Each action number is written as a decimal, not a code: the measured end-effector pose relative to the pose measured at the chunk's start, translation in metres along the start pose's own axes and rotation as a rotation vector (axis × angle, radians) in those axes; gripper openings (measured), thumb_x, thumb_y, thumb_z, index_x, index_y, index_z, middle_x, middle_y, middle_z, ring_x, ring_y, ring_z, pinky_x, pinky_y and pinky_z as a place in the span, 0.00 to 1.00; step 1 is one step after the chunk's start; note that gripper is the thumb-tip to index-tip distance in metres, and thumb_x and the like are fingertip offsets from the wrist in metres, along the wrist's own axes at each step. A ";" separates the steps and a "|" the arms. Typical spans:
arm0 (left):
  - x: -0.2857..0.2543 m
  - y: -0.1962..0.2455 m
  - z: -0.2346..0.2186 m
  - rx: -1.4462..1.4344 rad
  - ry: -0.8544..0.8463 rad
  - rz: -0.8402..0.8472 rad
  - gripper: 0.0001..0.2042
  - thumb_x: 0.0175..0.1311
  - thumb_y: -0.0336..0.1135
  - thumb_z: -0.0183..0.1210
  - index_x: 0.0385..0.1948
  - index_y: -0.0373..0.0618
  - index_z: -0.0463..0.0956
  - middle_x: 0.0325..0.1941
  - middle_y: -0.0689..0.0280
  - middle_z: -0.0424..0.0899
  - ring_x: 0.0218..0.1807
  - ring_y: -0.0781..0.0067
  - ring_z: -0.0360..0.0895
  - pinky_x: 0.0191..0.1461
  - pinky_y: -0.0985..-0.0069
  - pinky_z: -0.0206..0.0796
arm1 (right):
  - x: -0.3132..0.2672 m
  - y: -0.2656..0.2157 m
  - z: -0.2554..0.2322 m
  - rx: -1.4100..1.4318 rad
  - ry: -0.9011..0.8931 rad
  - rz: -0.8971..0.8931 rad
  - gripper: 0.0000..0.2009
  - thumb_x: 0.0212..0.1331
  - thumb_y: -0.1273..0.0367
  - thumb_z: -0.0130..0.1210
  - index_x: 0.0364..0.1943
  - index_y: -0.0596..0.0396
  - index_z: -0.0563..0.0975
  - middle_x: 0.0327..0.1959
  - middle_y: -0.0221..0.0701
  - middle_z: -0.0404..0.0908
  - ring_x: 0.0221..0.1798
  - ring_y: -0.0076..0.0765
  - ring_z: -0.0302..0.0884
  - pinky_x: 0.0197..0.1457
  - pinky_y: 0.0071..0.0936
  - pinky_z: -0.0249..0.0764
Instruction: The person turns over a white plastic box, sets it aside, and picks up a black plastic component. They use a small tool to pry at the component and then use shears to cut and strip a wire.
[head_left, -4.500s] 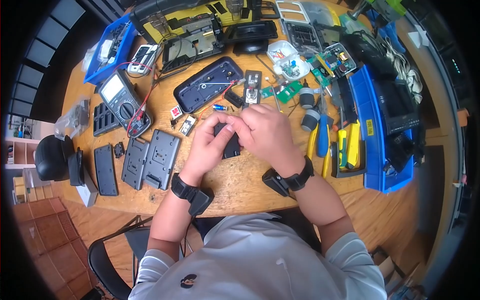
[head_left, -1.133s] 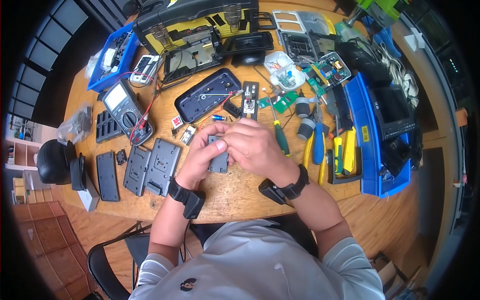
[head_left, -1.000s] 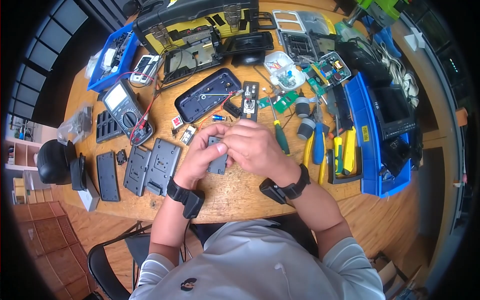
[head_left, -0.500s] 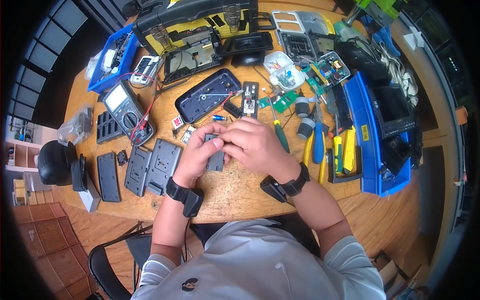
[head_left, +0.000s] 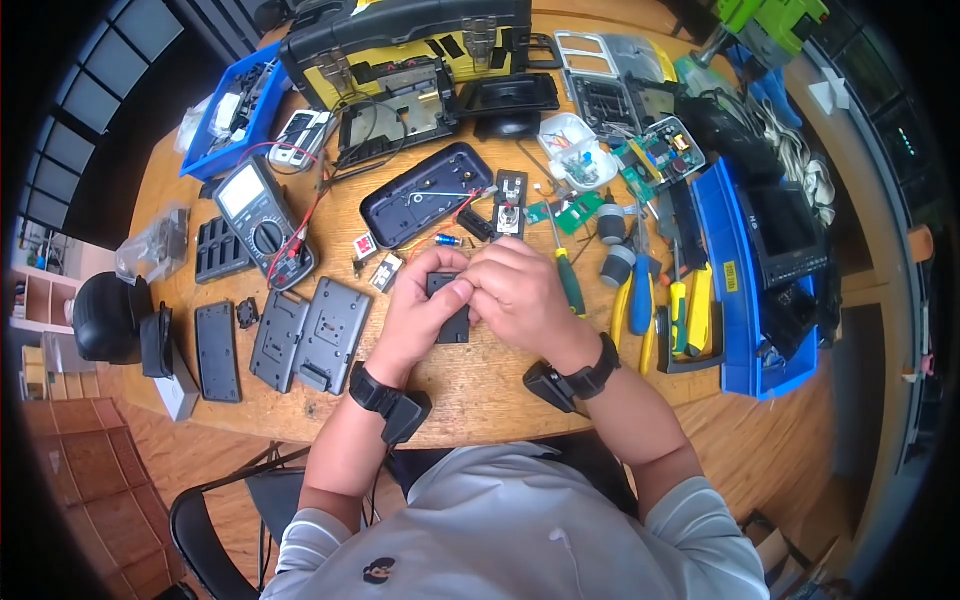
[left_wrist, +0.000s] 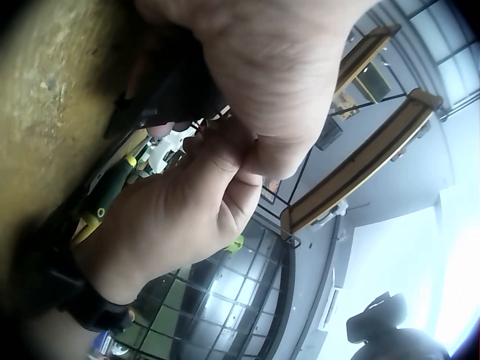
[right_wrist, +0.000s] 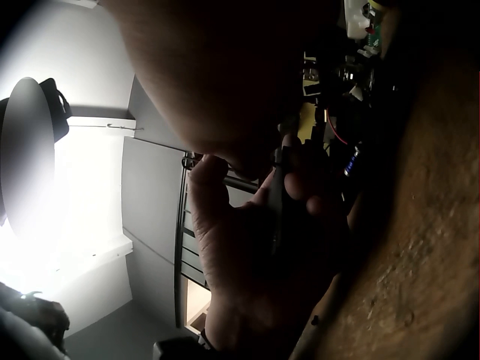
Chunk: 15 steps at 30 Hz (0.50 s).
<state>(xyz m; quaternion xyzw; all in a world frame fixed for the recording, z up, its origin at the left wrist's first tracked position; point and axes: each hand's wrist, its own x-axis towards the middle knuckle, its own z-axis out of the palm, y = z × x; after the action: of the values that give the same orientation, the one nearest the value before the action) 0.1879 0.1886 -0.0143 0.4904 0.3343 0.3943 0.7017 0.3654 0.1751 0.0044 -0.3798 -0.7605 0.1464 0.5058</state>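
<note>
A small dark plate [head_left: 455,328] is gripped by the left hand [head_left: 420,305], thumb on its upper face and fingers behind it. The right hand [head_left: 518,300] meets the left thumb at the plate's upper part, its fingers curled and pinched together; what lies between the fingertips is hidden. In the left wrist view the right hand [left_wrist: 172,217] touches the left hand [left_wrist: 270,75] fingertip to fingertip. The right wrist view is dark and shows the plate edge-on [right_wrist: 278,206] in the left hand [right_wrist: 240,262].
Beyond the hands lie a dark casing [head_left: 425,195], a blue cylindrical part [head_left: 447,240] and a switch module [head_left: 510,205]. On the left are a multimeter [head_left: 262,220] and flat black plates [head_left: 330,335]; on the right, a green screwdriver [head_left: 571,284], yellow-handled tools [head_left: 700,310] and a blue bin [head_left: 740,290].
Since the oldest frame, a green screwdriver has come to lie right of the hands. The plate shows more of its flat face. Lately the head view has shifted slightly; both hands keep their hold.
</note>
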 end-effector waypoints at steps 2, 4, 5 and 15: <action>0.000 0.003 0.001 0.000 -0.020 -0.013 0.17 0.68 0.38 0.61 0.51 0.36 0.73 0.38 0.62 0.83 0.35 0.75 0.83 0.40 0.77 0.78 | 0.000 0.001 -0.001 0.012 -0.013 -0.009 0.07 0.45 0.79 0.64 0.30 0.58 0.80 0.31 0.34 0.81 0.35 0.45 0.79 0.38 0.38 0.76; 0.000 0.003 0.000 -0.001 -0.023 -0.026 0.17 0.68 0.38 0.61 0.51 0.35 0.73 0.38 0.62 0.83 0.35 0.75 0.83 0.39 0.77 0.78 | -0.001 0.001 -0.001 0.024 -0.026 -0.017 0.07 0.46 0.78 0.64 0.31 0.58 0.79 0.32 0.35 0.80 0.35 0.47 0.77 0.39 0.39 0.75; 0.000 0.003 0.000 -0.003 -0.029 -0.040 0.17 0.68 0.39 0.61 0.51 0.35 0.73 0.39 0.62 0.83 0.35 0.75 0.84 0.39 0.77 0.78 | -0.001 0.000 0.000 0.010 -0.020 -0.008 0.07 0.47 0.78 0.64 0.30 0.57 0.79 0.32 0.35 0.80 0.35 0.46 0.77 0.39 0.39 0.75; 0.001 0.004 0.006 -0.041 0.054 0.035 0.13 0.67 0.34 0.64 0.47 0.38 0.75 0.34 0.65 0.83 0.31 0.79 0.81 0.36 0.79 0.76 | -0.002 0.000 0.000 -0.069 -0.014 0.037 0.05 0.49 0.77 0.65 0.30 0.57 0.81 0.30 0.33 0.82 0.33 0.43 0.79 0.37 0.37 0.76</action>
<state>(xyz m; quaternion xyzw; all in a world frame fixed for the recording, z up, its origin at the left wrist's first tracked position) 0.1924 0.1878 -0.0094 0.4706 0.3364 0.4263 0.6954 0.3653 0.1739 0.0033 -0.4100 -0.7615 0.1320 0.4843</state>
